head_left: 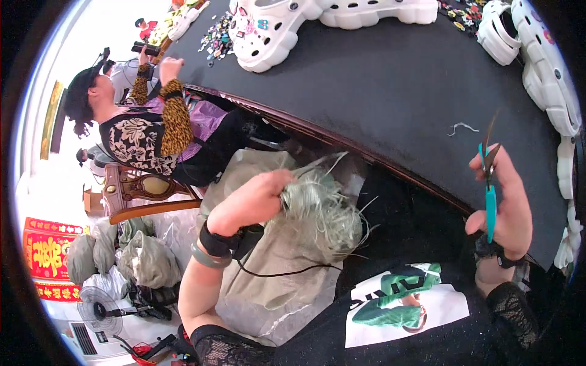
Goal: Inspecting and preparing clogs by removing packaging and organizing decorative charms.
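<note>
Head view shows your left hand (259, 198) below the near edge of the table (378, 91), its fingers clenched around a tangled bundle of pale green strands (323, 210). The bundle hangs over a translucent plastic bag (268, 274) that fills the gap between your lap and the table edge, so the strands have soft material under them and the dark wooden table rim just above and behind them. Loose strand ends stick out toward the rim but you cannot tell whether they touch it.

Your right hand (503, 210) is raised over the near right part of the table, fingers grasping a pair of teal-handled scissors (489, 183) held upright, blades pointing up and away from you. The scissors are well apart from the bundle, with bare black tabletop between and beyond them. A small pale scrap (462, 127) lies on that bare stretch, near the blade tips.

Open room is widest across the middle of the table. White clogs (274, 30) crowd the far edge, and more white clogs (543, 67) line the right edge, close beside your right hand. A heap of small coloured charms (220, 39) sits at the far left corner.

To your left, another person (152, 131) sits on a wooden chair against the table's left edge, arms raised onto it.
</note>
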`<state>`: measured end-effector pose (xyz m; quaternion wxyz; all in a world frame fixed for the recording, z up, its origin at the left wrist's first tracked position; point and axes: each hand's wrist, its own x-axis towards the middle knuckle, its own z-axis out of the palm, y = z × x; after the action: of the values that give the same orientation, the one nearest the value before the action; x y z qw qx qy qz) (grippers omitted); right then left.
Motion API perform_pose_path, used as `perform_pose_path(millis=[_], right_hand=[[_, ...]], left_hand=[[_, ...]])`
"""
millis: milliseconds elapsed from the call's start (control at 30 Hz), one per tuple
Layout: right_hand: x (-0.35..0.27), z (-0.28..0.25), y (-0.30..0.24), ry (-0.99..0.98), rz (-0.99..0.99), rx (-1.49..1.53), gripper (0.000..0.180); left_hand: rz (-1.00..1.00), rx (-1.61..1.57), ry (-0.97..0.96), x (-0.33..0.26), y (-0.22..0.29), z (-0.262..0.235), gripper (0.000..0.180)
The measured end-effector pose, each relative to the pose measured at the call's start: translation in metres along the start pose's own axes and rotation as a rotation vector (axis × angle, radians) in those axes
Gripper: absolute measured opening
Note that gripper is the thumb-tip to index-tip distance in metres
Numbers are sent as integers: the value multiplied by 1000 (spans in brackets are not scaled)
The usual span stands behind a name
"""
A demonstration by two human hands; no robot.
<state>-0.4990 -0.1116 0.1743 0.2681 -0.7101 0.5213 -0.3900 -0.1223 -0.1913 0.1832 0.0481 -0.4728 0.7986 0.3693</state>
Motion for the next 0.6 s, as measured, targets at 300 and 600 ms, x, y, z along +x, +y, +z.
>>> perform_pose_path(millis=[300,600], right_hand=[[13,29,-16,-315,-163,-42,65],[6,78,-19,-558,-460,-90,79]], left_hand=[[407,-171,220,13,31,-49,20],[244,-390,218,40,64,-89,34]])
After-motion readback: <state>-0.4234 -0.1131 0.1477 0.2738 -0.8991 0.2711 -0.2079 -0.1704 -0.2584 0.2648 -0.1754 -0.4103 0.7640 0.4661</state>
